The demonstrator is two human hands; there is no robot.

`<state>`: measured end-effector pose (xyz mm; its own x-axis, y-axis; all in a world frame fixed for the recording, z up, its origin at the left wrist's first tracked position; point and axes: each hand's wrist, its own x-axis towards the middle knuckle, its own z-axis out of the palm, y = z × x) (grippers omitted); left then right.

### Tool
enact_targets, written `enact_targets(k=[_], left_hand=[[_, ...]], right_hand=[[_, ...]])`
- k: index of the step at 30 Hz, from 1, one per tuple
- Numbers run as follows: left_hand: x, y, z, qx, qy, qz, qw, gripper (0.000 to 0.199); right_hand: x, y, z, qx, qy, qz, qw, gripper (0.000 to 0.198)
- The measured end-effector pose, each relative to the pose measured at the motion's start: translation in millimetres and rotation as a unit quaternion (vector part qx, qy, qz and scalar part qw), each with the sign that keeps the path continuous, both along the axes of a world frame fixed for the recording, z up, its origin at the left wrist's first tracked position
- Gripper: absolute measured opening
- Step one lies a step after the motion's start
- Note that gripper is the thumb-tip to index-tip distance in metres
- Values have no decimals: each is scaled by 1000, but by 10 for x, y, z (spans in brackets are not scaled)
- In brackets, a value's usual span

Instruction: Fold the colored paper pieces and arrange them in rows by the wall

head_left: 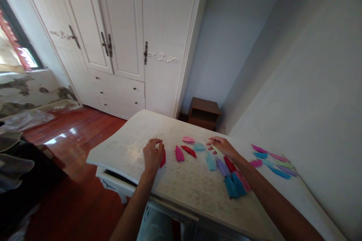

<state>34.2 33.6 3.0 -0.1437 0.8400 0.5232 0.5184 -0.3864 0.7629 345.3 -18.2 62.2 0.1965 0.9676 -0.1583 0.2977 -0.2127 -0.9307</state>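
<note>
My left hand [153,155], a ring on one finger, is over the left part of the table with its fingers curled in. A red folded piece [163,159] shows beside its thumb; whether the fingers touch it is unclear. Farther right, my right hand [222,146] pinches a pale yellow-green strip [217,149] of thin paper or cloth. Between the hands lie a magenta piece [179,153], a red strip [189,151], a pink piece [188,140] and a light aqua piece [199,147]. Below my right hand are another aqua piece [210,161], a lavender piece [223,167] and blue pieces [235,185].
Several coloured strips [278,163] lie at the right end of the white table [181,184], by the wall. Behind it stand a white wardrobe [166,83] and a small brown cabinet [204,107]. Dark items [25,173] sit on the red floor [82,196] at left.
</note>
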Motion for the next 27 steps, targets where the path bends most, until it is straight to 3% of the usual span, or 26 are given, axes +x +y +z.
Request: enact_targets(k=[4, 9, 14, 19, 22, 24, 27], left_hand=[[-8, 14, -8, -1, 18, -1, 1000, 20], [-5, 9, 2, -4, 16, 13, 1000, 21], [-18, 0, 22, 2, 7, 30, 1000, 20], [8, -112, 134, 92, 53, 44, 993, 17], [212, -340, 222, 155, 101, 41, 982, 16], [464, -548, 256, 174, 117, -20, 977, 15], [954, -842, 259, 166, 172, -229, 943, 26]], right_hand=[[193, -188, -73, 30, -1, 7, 1000, 27], [263, -361, -154, 22, -25, 26, 999, 40], [308, -619, -85, 80, -105, 44, 990, 41], [471, -1043, 121, 68, -149, 93, 982, 42], [714, -1263, 144, 64, -169, 65, 981, 43], [940, -1371, 102, 67, -183, 5, 981, 44], [1312, -1494, -4, 79, -208, -95, 970, 46]])
